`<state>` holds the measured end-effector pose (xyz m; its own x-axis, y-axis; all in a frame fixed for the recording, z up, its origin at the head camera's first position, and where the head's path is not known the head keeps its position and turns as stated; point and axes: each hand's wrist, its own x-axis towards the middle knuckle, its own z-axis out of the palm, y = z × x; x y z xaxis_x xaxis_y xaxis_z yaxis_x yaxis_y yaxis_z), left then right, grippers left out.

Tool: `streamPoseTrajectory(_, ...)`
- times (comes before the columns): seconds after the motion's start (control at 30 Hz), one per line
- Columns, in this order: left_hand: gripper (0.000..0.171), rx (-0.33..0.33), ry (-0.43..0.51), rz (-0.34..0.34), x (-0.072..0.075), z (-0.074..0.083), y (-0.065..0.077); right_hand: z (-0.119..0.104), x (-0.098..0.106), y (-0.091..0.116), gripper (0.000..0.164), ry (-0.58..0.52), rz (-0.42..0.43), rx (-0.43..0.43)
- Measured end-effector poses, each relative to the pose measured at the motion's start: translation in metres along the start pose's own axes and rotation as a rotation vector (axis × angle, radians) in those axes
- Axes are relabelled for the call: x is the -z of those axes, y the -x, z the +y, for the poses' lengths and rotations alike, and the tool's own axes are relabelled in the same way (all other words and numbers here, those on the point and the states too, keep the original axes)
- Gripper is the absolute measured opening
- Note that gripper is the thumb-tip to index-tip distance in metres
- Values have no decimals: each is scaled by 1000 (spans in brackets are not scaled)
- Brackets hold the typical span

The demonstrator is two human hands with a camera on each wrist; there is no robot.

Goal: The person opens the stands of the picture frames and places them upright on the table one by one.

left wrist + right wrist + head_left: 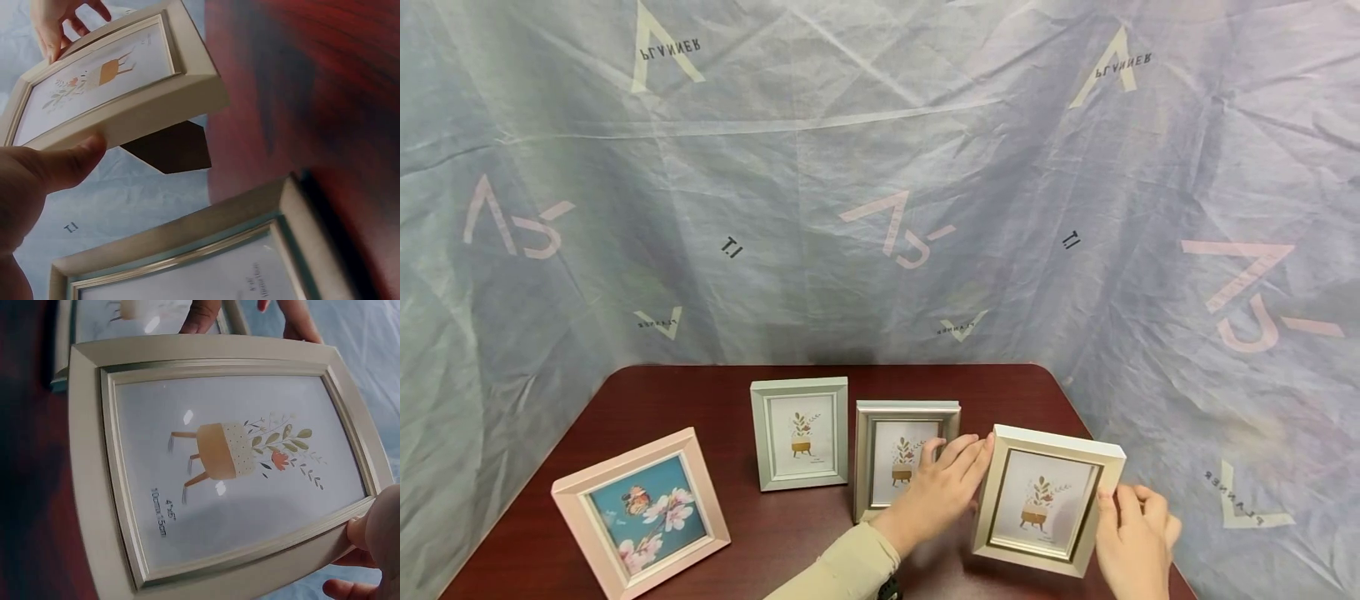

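Observation:
A cream picture frame (pixel 1048 500) with a potted-plant print stands tilted at the right end of the row. My left hand (pixel 943 483) holds its left edge, the thumb (pixel 65 164) lying along the side in the left wrist view. On the opposite edge my right hand (pixel 1135 533) grips the frame, thumb at the front and fingers behind. A dark support leg (pixel 172 149) juts out from its back. Just left stands a silver-champagne picture frame (pixel 867 458), partly hidden by my left hand.
A pale green picture frame (pixel 799 481) stands further left, and a pink one (pixel 580 517) with a butterfly-and-blossom picture is at the near left. All are on a dark red table (pixel 700 392). Printed grey cloth (pixel 790 183) hangs around the table's back and sides.

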<state>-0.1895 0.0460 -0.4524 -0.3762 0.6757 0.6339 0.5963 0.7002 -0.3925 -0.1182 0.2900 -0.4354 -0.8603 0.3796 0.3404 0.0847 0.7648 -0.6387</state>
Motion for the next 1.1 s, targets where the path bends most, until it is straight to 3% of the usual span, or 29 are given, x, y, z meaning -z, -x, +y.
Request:
streamPoseTrajectory(0.2, 103, -19, -47, 36, -13, 6, 8, 8, -5, 5, 38, 89, -81, -43)
streamPoseTrajectory(0.53, 78, -29, -32, -19, -24, 14, 19, 18, -17, 11, 38, 154, -140, -74)
streamPoseTrajectory(0.87, 75, -40, -35, 52, -34, 15, 26, 17, -20, 12, 44, 151, -162, -89)
streamPoseTrajectory(1.1, 78, -35, -38, -3, -32, 15, 26, 19, -22, 9, 47, 148, -182, -111)
